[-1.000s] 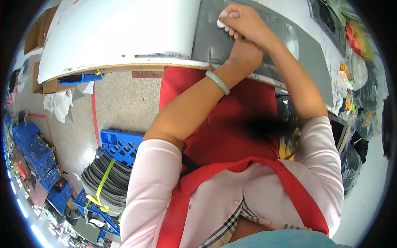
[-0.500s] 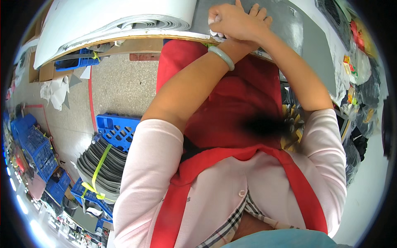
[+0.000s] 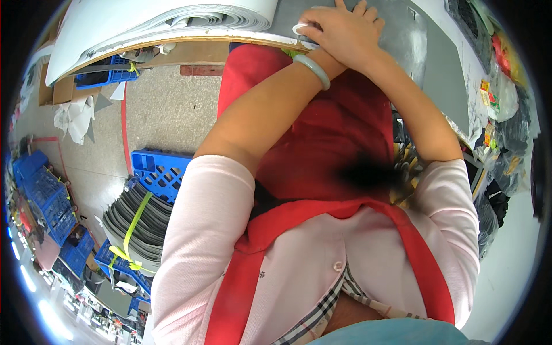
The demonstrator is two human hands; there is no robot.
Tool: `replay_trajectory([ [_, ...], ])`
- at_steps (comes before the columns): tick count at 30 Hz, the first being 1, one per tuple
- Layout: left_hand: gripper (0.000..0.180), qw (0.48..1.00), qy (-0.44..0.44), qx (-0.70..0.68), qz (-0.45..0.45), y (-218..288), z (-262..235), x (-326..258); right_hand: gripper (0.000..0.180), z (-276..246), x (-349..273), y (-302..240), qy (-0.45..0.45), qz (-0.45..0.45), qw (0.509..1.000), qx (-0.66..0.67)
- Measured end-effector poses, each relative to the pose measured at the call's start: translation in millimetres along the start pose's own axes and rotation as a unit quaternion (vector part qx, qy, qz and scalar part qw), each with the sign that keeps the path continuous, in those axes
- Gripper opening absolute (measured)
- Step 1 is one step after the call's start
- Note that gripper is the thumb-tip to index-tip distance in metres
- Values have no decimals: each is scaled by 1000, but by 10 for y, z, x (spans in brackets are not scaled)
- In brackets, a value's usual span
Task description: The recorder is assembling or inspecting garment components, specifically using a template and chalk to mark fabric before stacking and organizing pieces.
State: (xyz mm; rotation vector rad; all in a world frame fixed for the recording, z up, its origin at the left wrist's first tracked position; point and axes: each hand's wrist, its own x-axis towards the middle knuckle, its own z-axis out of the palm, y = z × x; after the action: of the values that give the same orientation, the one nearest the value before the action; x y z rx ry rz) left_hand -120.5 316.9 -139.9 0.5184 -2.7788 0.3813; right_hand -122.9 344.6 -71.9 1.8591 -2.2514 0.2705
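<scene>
My forearms cross over the edge of the worktable. My right hand (image 3: 342,34) lies on top, its fingers bent round a small white rounded thing (image 3: 298,29), mostly hidden, whose kind I cannot make out. Beneath it is my left hand (image 3: 371,16), the arm wearing a pale green bangle (image 3: 312,70). Its palm is covered, but the fingertips stick out apart and flat over a dark grey sheet (image 3: 443,69) on the tabletop. Left of the hands, a thick stack of white sheets (image 3: 172,12) lies with its end curled over.
Under the table's left end are a blue crate (image 3: 109,77) and a cardboard box (image 3: 60,89). A strapped bundle of grey sheets (image 3: 138,221) stands in a blue crate by my left elbow. Plastic bags (image 3: 506,95) crowd the right side. A red apron (image 3: 322,149) covers my front.
My right hand has shifted slightly to the right and down, and less of the white thing shows. The hands stay crossed, and the view has tilted a little.
</scene>
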Motion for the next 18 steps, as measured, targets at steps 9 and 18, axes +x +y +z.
replay_trajectory([
  [9,44,927,-173,-333,20,-230,-312,174,10,120,-24,916,89,-95,733,668],
  [18,36,964,29,-264,-14,-58,4,30,30,217,-962,2757,69,392,889,228],
])
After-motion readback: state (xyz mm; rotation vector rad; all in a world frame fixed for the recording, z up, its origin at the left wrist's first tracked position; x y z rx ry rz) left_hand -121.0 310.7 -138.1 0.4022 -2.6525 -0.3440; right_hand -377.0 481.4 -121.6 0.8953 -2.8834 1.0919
